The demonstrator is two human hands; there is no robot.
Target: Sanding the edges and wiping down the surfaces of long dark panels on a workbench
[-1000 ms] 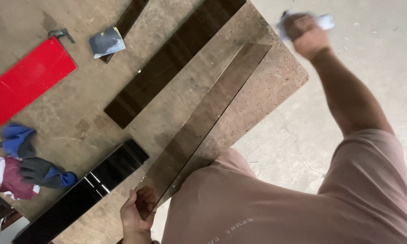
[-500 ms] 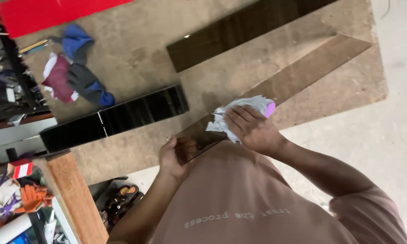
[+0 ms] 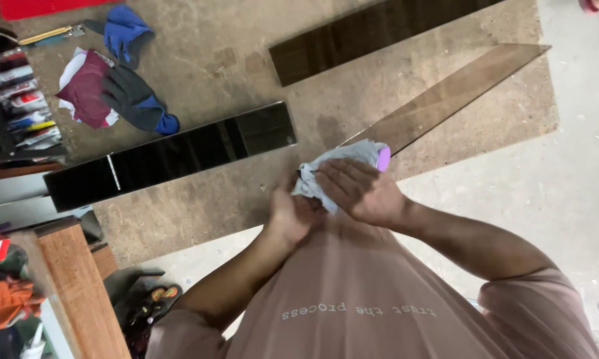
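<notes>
A long brown tinted glass strip (image 3: 452, 93) lies diagonally across a chipboard worktop (image 3: 199, 60). My right hand (image 3: 362, 193) presses a crumpled grey-white cloth (image 3: 342, 159) onto the strip's near end. My left hand (image 3: 289, 216) grips that same near end, right beside the cloth. Both hands sit close to my chest, at the worktop's near edge.
Two dark glossy strips lie on the board: one black (image 3: 173, 156) left of my hands, one dark brown (image 3: 372, 36) further back. Gloves and rags (image 3: 113, 93) lie at the left. A wooden plank (image 3: 80, 292) and clutter stand at lower left. Concrete floor (image 3: 565, 179) lies to the right.
One second ago my right hand was stretched out with the cloth at the strip's far end. It has come back to the near end, beside my left hand.
</notes>
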